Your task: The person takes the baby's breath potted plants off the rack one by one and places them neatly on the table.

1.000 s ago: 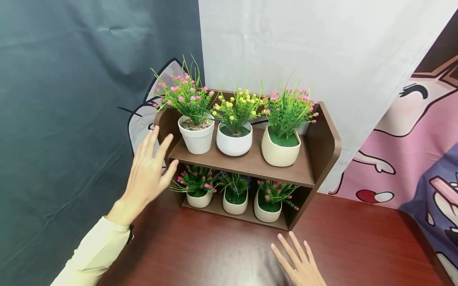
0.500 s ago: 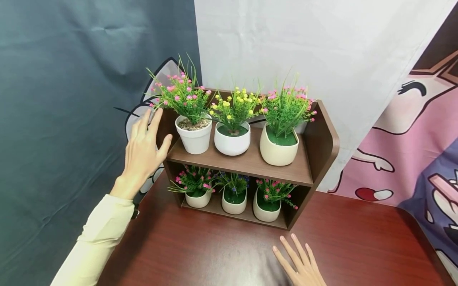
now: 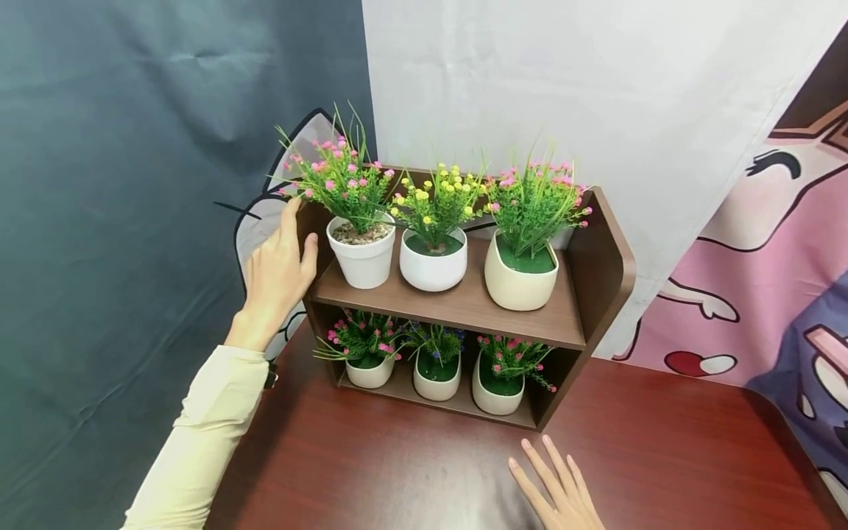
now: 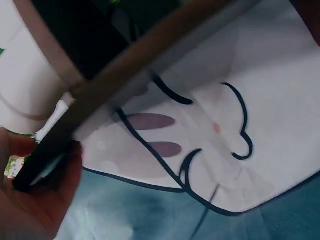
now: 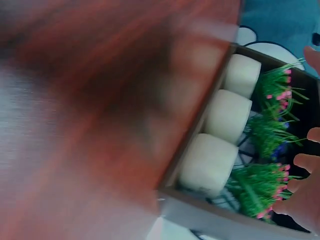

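Note:
My left hand (image 3: 277, 271) is at the upper left side panel of a brown two-tier shelf (image 3: 457, 308). In the left wrist view, its thumb and fingers lie on opposite faces of the panel edge (image 4: 112, 87), pinching it. Closest to that hand on the upper tier is a white pot with pink flowers (image 3: 363, 259). Beside it stand a white bowl pot with yellow flowers (image 3: 433, 268) and a cream pot with pink flowers (image 3: 520, 283). My right hand (image 3: 562, 495), fingers spread, hovers over the table in front of the shelf, holding nothing.
Several small cream pots with flowers, one of them a blue-flowered pot (image 3: 437, 379), fill the lower tier. The shelf stands on a reddish-brown table (image 3: 676, 434). Behind it hang a white backdrop (image 3: 570, 81) and a dark teal cloth (image 3: 132, 184).
My left hand has moved from beside the shelf onto its left side panel, its thumb and fingers closing round the edge. The right hand has hardly moved.

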{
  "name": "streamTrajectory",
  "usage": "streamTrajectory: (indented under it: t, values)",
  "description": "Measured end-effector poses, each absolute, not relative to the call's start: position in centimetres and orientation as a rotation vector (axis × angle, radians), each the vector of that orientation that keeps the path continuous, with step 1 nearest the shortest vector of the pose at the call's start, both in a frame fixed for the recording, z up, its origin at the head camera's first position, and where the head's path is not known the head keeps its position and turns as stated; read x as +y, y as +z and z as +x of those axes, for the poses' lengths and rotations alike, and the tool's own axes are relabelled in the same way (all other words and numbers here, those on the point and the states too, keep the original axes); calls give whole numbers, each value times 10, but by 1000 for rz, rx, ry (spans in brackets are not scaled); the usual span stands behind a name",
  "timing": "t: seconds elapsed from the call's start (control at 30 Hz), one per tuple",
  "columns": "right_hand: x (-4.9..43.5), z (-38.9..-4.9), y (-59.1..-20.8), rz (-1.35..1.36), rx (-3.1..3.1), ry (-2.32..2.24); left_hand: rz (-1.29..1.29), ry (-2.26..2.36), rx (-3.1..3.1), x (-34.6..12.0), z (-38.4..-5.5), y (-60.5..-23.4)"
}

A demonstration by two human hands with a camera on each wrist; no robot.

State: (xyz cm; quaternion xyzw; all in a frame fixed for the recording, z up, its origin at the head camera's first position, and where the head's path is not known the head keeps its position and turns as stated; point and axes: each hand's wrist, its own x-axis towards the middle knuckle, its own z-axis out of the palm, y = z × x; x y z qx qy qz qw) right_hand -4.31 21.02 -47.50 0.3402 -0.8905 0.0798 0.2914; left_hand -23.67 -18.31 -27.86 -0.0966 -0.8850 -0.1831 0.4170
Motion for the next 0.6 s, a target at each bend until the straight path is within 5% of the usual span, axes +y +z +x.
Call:
streamTrajectory:
  t: [0.3,0.6]
  values:
    - [166,-64,-422,1072,-2189,615,-231,-452,-2147,-186,-238,-284]
    - [112,-80,-352,963,-2237,1032,-188,-478,-2133,-179,-242,-286]
